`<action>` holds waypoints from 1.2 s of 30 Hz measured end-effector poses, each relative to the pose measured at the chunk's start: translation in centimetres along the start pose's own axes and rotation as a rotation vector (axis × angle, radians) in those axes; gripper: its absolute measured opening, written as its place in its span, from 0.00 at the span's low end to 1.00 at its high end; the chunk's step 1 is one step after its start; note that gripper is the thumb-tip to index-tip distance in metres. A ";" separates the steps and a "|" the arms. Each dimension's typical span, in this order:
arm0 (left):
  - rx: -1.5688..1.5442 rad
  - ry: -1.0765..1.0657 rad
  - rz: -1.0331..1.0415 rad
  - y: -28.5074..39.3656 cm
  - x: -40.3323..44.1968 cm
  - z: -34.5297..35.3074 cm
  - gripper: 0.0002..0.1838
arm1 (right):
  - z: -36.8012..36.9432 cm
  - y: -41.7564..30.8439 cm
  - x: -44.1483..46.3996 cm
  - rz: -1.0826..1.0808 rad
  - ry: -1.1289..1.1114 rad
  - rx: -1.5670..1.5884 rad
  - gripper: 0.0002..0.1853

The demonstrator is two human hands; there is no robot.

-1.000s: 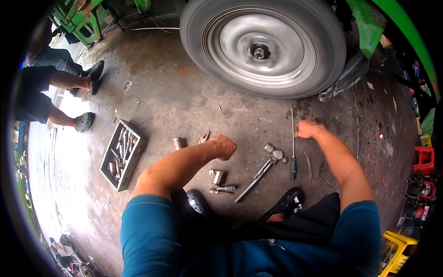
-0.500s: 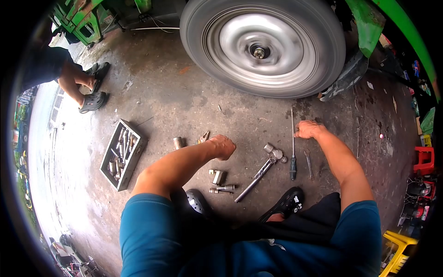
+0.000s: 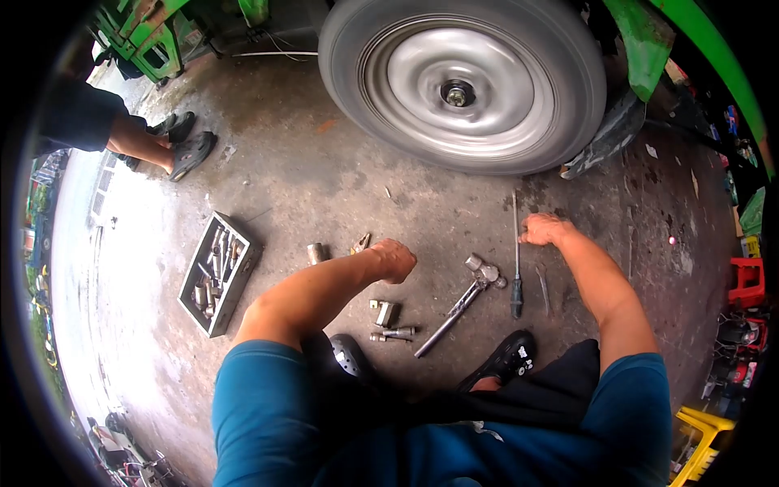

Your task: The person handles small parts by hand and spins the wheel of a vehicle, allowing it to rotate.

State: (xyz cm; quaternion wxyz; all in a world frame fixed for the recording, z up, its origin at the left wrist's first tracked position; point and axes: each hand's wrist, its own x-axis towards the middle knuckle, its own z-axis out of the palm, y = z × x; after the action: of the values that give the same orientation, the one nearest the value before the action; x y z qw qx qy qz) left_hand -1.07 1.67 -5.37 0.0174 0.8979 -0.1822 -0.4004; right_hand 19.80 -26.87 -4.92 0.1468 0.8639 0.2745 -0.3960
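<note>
So the hammer is lying on the concrete floor, head angled toward the wheel, which sits beyond it and looks blurry, like it's spinning. Right of the hammer there's a screwdriver, then a small wrench. Right hand hangs up and right of the hammer, near the screwdriver's shaft; left hand is loosely curled, left of the hammer. Way further left of it: an open tray full of sockets and bits.

The top edge crops the wheel, whose metal disc is blurred.
</note>
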 end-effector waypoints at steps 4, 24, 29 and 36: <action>-0.001 0.046 -0.003 -0.2 0.6 0.9 0.15 | 0.5 0.6 1.2 -0.017 0.005 -0.020 0.29; 0.007 0.064 0.031 -0.3 0.4 0.7 0.15 | 0.7 0.8 1.0 -0.048 0.057 -0.033 0.27; 0.011 0.060 0.022 -0.4 0.6 1.0 0.15 | 0.3 0.6 0.9 -0.032 0.029 -0.012 0.28; 0.009 0.052 0.014 -0.2 0.3 0.6 0.15 | 0.4 0.6 1.0 -0.023 0.017 -0.014 0.28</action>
State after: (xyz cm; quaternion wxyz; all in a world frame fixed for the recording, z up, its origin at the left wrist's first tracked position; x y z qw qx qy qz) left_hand -1.30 1.80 -6.03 0.0210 0.9069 -0.1895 -0.3758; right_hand 20.42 -27.20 -5.95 0.1462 0.8630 0.2884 -0.3883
